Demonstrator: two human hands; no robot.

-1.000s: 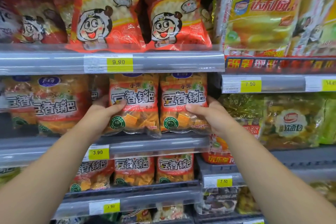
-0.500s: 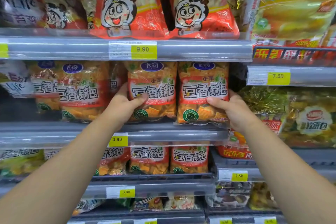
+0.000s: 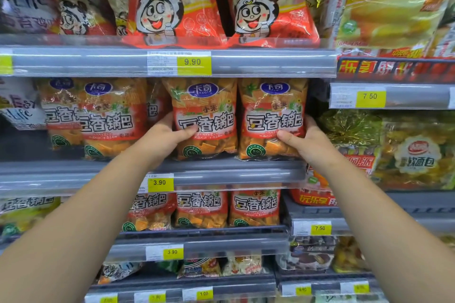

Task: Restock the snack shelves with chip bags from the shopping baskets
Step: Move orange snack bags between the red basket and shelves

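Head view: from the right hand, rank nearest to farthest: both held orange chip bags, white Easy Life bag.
1. The right orange chip bag, gripped by the right hand.
2. The left orange chip bag, alongside, in the left hand.
3. The white Easy Life bag, far left.

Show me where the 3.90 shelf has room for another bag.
Bare shelf shows at the far left, under the white bag and left of the leftmost chip bags. Between those and the left held bag, in the left hand, is only a narrow slot holding a set-back bag. The right held bag, in the right hand, touches it: no room there.
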